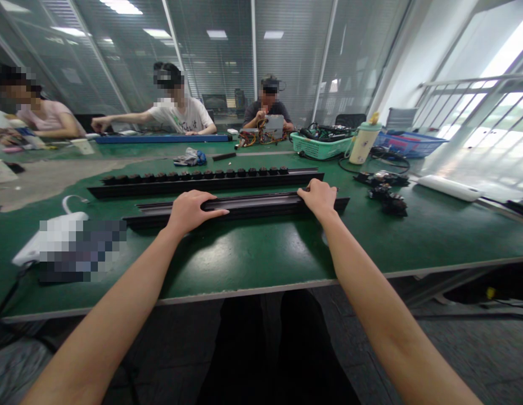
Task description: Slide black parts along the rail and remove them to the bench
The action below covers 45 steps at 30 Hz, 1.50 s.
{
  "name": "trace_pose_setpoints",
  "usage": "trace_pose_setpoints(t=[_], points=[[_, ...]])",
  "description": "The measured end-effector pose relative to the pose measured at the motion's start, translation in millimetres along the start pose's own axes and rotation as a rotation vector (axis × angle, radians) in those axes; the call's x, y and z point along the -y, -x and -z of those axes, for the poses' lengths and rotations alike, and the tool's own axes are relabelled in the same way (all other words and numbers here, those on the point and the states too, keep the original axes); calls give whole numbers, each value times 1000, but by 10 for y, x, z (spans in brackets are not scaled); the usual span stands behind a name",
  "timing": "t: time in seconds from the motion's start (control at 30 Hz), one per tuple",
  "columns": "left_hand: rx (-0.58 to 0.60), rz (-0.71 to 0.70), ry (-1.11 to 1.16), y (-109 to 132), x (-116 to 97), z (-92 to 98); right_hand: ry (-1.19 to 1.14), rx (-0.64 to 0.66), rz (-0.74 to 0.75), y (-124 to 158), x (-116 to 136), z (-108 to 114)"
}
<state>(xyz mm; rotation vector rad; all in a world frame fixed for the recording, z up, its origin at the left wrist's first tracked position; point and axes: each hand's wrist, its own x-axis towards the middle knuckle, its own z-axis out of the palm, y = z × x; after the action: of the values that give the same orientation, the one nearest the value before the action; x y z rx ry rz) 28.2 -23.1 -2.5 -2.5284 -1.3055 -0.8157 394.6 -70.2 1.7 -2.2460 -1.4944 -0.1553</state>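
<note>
Across the tabletop (253,253), a long black rail (240,207), lying sideways directly under both hands. On its left half, the left hand (194,211), grip closed over the top, with the fingers (213,206) stretched along the rail. Near its right end, the right hand (320,198), grip likewise closed over the top. Undersides of the fingers out of sight behind the rail, so no telling how firm either hold is.

Just beyond the rail, and parallel to it, a second black rail (206,181) topped with a row of small dark knobs. Farther beyond the rail, a crumpled cloth (189,157). Left of the rail, a white plastic device (48,239) with a cable, partly covered by a pixelated patch that hides whatever lies there. Right of the rail, a heap of black parts (383,194), and past it a long white bar (449,187).

Far beyond the rail, a green basket (320,146) crammed with cables, a cream bottle (363,143) and a blue basket (407,143). Also past the rail, three co-workers: a person in a white T-shirt (181,115), arms along a blue strip (162,139); a person in a dark shirt (267,109), hands behind a silver box (273,125) with coloured wires; and a person in pink (46,118), cut off by the frame's left edge.
</note>
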Motion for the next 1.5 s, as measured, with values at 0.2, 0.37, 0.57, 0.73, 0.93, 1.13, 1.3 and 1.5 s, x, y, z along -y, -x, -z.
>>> trace_pose_setpoints(t=[0.2, 0.37, 0.57, 0.73, 0.93, 1.13, 1.3, 1.5], points=[[9, 13, -8, -4, -2, 0, -2, -5, -10, 16, 8, 9], [-1, 1, -8, -2, 8, -6, -3, -14, -15, 13, -2, 11], [-9, -3, -8, 4, 4, -7, -6, -14, -18, 3, -16, 6], [-3, -3, -8, 2, 14, -11, -9, -18, -28, 6, -18, 12], [-9, -12, -10, 3, 22, -15, 4, -12, -31, -8, -26, 13], [-19, -12, -20, 2, 10, -17, 8, -2, -55, -12, -38, 13], [-23, -16, -18, 4, 19, -25, -2, -7, -76, -5, -47, 16], [-22, -15, -24, 4, 13, -25, -7, -5, -105, 2, -54, 22]])
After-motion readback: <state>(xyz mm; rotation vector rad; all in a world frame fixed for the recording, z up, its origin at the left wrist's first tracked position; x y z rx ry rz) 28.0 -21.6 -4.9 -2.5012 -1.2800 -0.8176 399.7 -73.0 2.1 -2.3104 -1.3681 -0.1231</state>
